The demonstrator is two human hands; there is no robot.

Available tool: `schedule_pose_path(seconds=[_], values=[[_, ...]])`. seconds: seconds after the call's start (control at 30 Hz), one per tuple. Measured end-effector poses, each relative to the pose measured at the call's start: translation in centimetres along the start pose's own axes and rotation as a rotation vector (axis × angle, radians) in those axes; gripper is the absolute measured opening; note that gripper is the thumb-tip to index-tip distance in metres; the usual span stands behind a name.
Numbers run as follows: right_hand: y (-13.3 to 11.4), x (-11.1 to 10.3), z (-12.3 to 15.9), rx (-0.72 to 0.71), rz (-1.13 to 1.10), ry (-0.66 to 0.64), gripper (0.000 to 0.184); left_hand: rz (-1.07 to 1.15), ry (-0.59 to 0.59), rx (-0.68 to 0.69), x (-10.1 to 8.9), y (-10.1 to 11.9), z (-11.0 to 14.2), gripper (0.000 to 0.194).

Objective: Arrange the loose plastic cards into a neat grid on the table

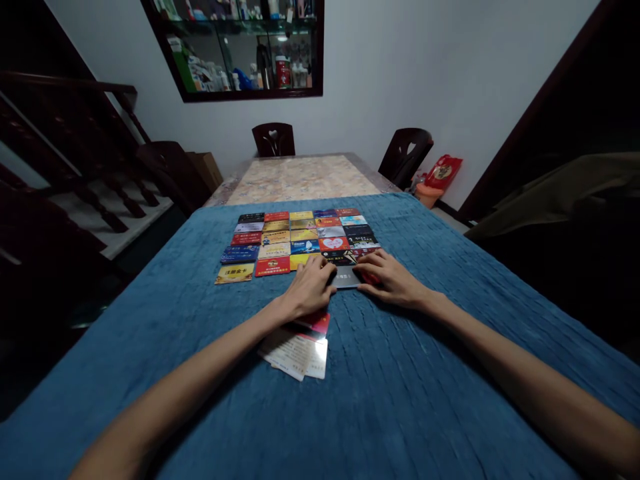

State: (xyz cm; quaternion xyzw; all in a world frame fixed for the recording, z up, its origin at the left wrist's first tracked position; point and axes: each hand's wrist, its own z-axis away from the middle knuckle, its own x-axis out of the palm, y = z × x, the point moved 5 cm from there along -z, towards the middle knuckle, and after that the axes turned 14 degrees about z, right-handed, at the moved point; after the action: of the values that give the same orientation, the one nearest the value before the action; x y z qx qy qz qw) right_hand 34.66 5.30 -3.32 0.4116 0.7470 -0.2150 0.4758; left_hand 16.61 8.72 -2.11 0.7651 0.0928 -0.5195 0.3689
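Several colourful cards point(300, 235) lie in neat rows on a blue cloth point(400, 373). My left hand point(311, 285) and my right hand point(389, 277) rest at the front edge of the rows, fingertips of both pressing on a dark grey card point(346, 278) lying flat between them. The fingers of both hands are curled down onto the card and cloth. A red card shows partly under my right hand. A small loose pile of cards point(300, 350) lies nearer to me, partly hidden by my left forearm.
The blue cloth covers the near part of a long table point(300, 177) with a marbled top. Two dark chairs point(273, 139) stand at the far end. A red bag point(443, 172) sits by the wall. A staircase point(90, 180) rises at left, a shelf window above.
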Motion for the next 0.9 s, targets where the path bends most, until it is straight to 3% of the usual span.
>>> schedule_pose_path(seconds=[0.5, 0.9], values=[[0.3, 0.7, 0.2, 0.014, -0.028, 0.004, 0.030, 0.138, 0.014, 0.016, 1.1, -1.2, -0.5, 0.024], [0.9, 1.3, 0.4, 0.016, -0.040, -0.003, 0.029, 0.067, 0.016, 0.084, 1.1, -0.9, -0.6, 0.019]])
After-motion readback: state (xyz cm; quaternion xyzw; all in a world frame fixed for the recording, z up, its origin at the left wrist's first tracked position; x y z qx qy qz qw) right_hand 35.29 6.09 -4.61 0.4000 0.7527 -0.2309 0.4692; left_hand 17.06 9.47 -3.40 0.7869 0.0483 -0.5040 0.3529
